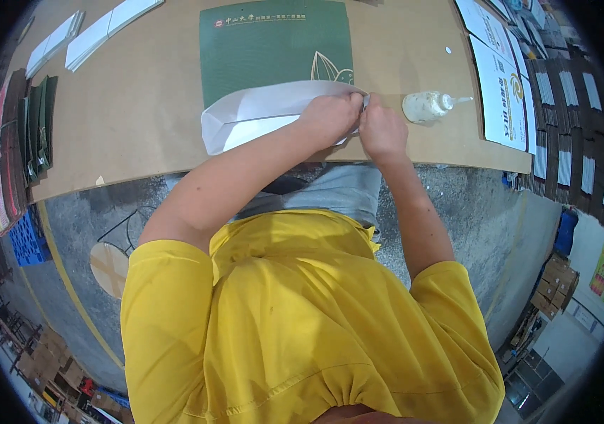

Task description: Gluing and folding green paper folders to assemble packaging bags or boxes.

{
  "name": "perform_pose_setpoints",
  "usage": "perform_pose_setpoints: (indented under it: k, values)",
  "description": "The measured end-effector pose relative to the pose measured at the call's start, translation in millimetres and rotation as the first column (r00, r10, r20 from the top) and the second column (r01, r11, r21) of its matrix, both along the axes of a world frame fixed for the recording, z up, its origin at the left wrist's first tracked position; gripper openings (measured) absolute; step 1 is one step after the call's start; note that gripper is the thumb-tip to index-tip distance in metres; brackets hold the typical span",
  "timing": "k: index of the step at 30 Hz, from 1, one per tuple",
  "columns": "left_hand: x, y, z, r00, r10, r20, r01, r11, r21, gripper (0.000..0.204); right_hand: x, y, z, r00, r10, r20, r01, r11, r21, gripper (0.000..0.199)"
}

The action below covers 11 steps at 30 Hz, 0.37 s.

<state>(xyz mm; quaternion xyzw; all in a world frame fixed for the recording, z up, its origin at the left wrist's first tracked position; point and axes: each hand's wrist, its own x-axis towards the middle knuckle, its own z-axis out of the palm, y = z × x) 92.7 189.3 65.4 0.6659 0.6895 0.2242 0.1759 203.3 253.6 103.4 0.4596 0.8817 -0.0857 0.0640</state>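
A green paper bag [274,53] lies flat on the brown table, its near end folded open so that the white inside [245,113] shows. At the right corner of that open end, my left hand [334,116] is closed on the paper bag's edge. Right beside it, my right hand [385,131] pinches the same corner, and the two hands almost touch. The fingertips hide exactly how the corner is folded. To the right of my right hand, a clear squeeze bottle [427,107] with a thin nozzle and whitish contents lies on its side.
Green folded bags [38,131] stand in a stack at the table's left edge. White folded sheets [115,25] lie at the far left. White printed boards [501,88] lie along the right edge, with tall stacks of dark cartons [574,127] beyond. A round stool [109,270] stands below the table.
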Motion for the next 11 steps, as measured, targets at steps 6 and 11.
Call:
perform_pose_setpoints:
  k: [6,11]
  values:
    - [-6,-10,1,0.999,-0.031,-0.029,0.033,0.997,0.068,0.030,8,6,2,0.998,0.017,-0.064,-0.020,0.999,-0.045,0.018]
    - [7,-2,-3,0.997,-0.041,-0.072,0.035,0.995,-0.089,0.035,1,7,0,0.997,0.071,-0.012,-0.071,0.997,-0.025,0.020]
